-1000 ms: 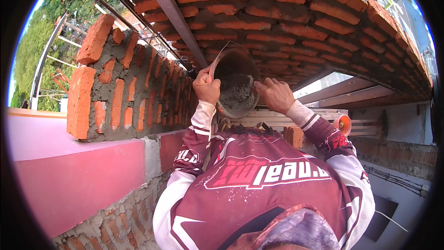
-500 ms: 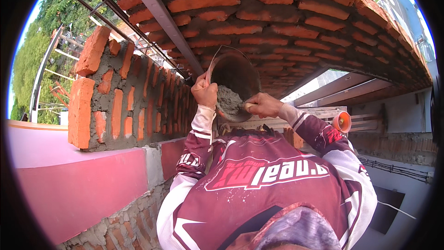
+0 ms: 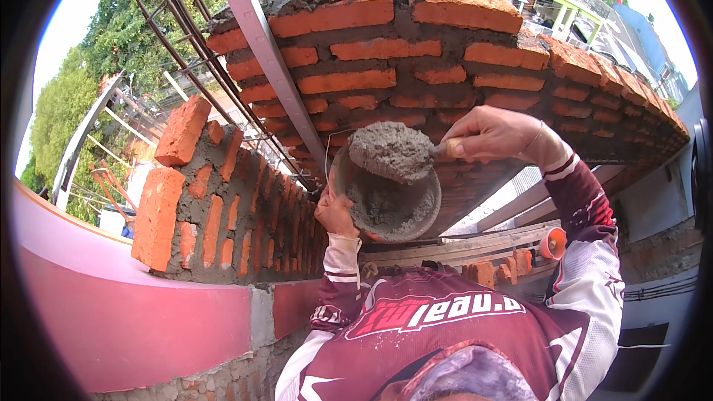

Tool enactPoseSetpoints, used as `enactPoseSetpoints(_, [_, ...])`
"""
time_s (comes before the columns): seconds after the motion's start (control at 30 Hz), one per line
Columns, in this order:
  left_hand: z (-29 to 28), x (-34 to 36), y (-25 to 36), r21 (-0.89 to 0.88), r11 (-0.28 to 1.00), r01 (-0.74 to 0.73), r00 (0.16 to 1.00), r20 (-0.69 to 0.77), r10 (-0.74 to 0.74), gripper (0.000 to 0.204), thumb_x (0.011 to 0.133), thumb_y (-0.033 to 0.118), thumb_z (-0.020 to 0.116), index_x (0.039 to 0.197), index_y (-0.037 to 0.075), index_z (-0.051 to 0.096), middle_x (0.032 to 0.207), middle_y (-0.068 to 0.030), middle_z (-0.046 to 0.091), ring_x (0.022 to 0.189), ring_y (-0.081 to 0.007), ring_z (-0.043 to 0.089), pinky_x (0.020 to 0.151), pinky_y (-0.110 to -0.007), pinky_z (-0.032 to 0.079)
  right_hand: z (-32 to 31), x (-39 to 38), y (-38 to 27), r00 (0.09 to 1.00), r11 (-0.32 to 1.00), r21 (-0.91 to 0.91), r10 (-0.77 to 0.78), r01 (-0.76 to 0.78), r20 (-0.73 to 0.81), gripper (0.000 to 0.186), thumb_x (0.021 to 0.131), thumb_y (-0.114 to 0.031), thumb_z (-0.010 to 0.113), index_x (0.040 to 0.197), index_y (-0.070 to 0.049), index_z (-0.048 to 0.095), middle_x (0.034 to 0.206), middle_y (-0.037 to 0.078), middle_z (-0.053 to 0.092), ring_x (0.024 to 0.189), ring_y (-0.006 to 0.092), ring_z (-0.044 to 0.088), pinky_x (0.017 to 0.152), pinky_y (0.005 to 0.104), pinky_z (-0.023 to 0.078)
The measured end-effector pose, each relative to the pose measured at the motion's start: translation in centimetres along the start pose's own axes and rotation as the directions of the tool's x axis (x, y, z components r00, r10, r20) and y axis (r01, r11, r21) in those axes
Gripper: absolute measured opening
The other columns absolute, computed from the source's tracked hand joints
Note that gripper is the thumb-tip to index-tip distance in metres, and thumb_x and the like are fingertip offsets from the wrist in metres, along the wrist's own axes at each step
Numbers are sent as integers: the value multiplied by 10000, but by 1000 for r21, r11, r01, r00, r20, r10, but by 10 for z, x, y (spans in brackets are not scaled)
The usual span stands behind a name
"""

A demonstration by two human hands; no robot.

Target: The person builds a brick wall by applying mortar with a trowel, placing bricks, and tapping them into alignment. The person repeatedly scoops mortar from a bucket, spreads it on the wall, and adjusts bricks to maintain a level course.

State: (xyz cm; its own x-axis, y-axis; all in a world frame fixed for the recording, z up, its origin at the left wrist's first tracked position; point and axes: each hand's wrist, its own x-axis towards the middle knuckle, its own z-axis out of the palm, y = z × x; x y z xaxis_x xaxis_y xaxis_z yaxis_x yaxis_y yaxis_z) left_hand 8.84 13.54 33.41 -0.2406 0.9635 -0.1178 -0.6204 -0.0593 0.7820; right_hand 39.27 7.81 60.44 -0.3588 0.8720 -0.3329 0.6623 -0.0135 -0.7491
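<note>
My left hand [image 3: 336, 212] grips the rim of a round bucket [image 3: 437, 221], which is tilted so that wet grey mortar [image 3: 386, 204] shows inside. A thin wire handle stands up at the bucket's far side. Above the bucket's mouth, my right hand [image 3: 494, 134] is closed round the handle of a trowel [image 3: 441, 151]. A thick heap of mortar [image 3: 392, 150] covers the trowel, hiding its blade. Beyond both hands rises a brick wall [image 3: 386, 49] with grey joints and rough mortar along part of its top course.
To the left, a second brick wall [image 3: 213, 226] stands on a pink ledge [image 3: 141, 327]. A metal bar [image 3: 267, 52] slants across the front wall, beside steel rebar [image 3: 186, 30]. Loose bricks [image 3: 505, 270], wooden planks [image 3: 460, 245] and an orange cup-shaped object [image 3: 553, 243] are at the right.
My right hand has lifted the trowel, loaded with mortar, up out of the bucket. The view has tipped up, bringing the front wall's top into sight.
</note>
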Motion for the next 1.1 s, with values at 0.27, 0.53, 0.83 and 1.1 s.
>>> enactPoseSetpoints(0.27, [-45,-16,-17,283,954,-102,985,-106,137,151,610,-120,561,561,-18,460,1254,-160,701,1017,-216,692,837,-308,507,-142,-17,-95,873,920,-341,-318,192,-369,414,996,-359,674,1204,-4,722,753,-7,645,604,34,582,512,202,476])
enactPoseSetpoints(0.53, [-93,-25,-25,454,890,-48,963,-217,162,49,633,-110,559,654,-110,604,1265,-147,684,980,-228,701,746,-306,529,-133,45,-64,450,329,-911,-793,-250,-410,165,932,-254,655,1063,-161,691,890,102,689,732,346,689,660,483,537])
enactPoseSetpoints(0.83, [-128,-18,-22,463,886,-3,920,-345,184,372,642,-98,563,973,-128,731,1279,-121,682,989,-224,715,782,-317,562,-102,-10,-67,302,578,-779,-718,-243,-627,262,902,-216,668,1155,-153,688,903,141,696,777,375,705,677,454,552])
enactPoseSetpoints(1.1, [-176,7,-40,649,757,71,875,-405,265,299,661,-35,591,909,-139,720,1312,-120,666,961,-230,716,817,-327,550,0,39,-40,385,763,-644,-580,-52,-718,406,966,-243,657,1307,-25,624,991,195,711,873,399,704,750,474,558])
